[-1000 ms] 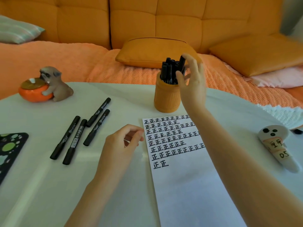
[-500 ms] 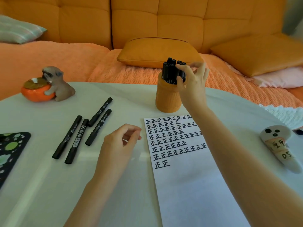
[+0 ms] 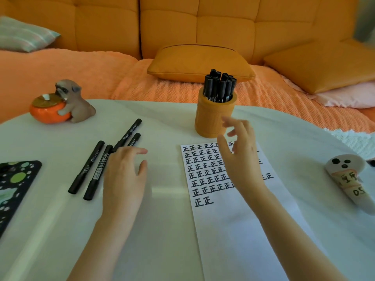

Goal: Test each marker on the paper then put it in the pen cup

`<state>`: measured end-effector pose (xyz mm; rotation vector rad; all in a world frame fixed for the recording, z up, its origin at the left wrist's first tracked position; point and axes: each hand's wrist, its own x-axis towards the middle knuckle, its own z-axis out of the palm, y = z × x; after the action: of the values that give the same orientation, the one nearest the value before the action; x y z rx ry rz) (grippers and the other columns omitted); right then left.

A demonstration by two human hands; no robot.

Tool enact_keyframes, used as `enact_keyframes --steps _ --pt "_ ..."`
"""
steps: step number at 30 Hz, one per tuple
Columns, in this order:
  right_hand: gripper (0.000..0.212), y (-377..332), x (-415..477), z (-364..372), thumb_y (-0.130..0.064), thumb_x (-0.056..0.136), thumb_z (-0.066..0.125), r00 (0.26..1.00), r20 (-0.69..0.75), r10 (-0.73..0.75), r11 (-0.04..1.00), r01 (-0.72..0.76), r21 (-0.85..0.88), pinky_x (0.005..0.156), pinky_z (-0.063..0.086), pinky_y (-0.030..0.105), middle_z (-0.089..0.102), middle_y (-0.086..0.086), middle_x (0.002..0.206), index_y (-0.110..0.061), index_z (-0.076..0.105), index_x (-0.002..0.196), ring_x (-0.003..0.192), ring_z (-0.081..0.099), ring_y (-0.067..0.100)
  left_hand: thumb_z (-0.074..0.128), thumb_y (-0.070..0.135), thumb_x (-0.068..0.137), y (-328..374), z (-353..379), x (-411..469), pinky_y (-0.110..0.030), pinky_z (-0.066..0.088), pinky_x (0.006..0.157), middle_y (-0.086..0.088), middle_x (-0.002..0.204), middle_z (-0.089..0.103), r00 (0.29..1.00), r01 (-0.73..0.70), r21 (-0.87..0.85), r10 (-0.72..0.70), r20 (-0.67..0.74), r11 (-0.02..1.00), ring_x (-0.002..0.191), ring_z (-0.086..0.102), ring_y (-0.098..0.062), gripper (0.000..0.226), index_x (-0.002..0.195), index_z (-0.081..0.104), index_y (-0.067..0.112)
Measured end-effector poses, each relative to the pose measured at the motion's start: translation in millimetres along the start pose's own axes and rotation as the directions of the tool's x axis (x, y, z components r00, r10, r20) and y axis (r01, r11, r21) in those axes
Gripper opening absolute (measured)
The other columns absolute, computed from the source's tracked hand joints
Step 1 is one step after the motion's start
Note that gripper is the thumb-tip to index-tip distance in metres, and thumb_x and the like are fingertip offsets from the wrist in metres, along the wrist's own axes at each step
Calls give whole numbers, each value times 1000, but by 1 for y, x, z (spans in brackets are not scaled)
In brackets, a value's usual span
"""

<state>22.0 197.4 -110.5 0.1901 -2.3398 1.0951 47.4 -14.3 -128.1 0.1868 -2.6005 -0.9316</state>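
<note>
An orange pen cup [image 3: 214,117] stands at the back of the white table [image 3: 162,230], packed with several black markers [image 3: 219,86]. Below it lies a white paper [image 3: 233,220] with rows of black test marks. Several loose black markers [image 3: 87,167] lie side by side left of centre. My left hand [image 3: 123,179] hovers over the near ends of the right-hand markers, fingers spread and holding nothing. My right hand [image 3: 241,155] is over the top of the paper, just in front of the cup, fingers loose and empty.
A dog figurine hugging an orange pot [image 3: 60,104] sits at the back left. A black patterned tablet [image 3: 14,185] lies at the left edge. A white ghost-shaped case [image 3: 349,179] lies at the right. An orange sofa with cushions [image 3: 200,61] is behind the table.
My right hand let go of a marker in the cup and drew back down over the paper. My left hand uncurled and moved left toward the loose markers.
</note>
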Motion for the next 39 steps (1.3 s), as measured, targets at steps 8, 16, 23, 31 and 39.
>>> enact_keyframes --steps 8,16,23,31,39 --pt "38 -19 -48 -17 -2 93 52 989 82 126 973 -139 181 66 44 17 57 -10 108 -26 53 122 93 54 3 61 8 87 -11 -1 0 -39 36 99 -9 127 50 993 83 151 -94 67 985 123 43 -28 30 117 61 10" --pt "29 -18 -54 -18 -2 93 52 957 132 259 934 -283 217 64 42 11 64 -4 102 -24 63 108 86 55 0 64 8 86 -13 -1 1 -38 47 76 -4 104 57 992 104 58 -109 71 993 92 59 -26 10 94 64 13" --pt "17 -15 -53 -12 -18 94 55 875 246 417 835 -476 275 58 46 22 69 -5 84 -29 66 101 68 58 12 61 6 88 3 -5 -4 -7 41 63 8 97 65 994 86 -288 -62 91 954 81 59 1 16 89 62 22" --pt "40 -30 -46 -10 -42 75 64 771 450 451 568 -637 521 45 33 22 59 2 59 -13 65 101 47 44 13 66 1 82 32 -9 -16 -15 50 78 10 96 72 838 150 -596 219 501 789 87 67 -7 25 96 63 21" --pt "19 -28 -48 -11 -20 88 65 816 362 450 622 -577 529 43 36 19 59 5 56 -3 63 80 45 47 12 59 24 90 35 0 -29 -23 50 80 12 91 71 776 84 -468 237 584 880 82 65 -1 13 100 61 34"
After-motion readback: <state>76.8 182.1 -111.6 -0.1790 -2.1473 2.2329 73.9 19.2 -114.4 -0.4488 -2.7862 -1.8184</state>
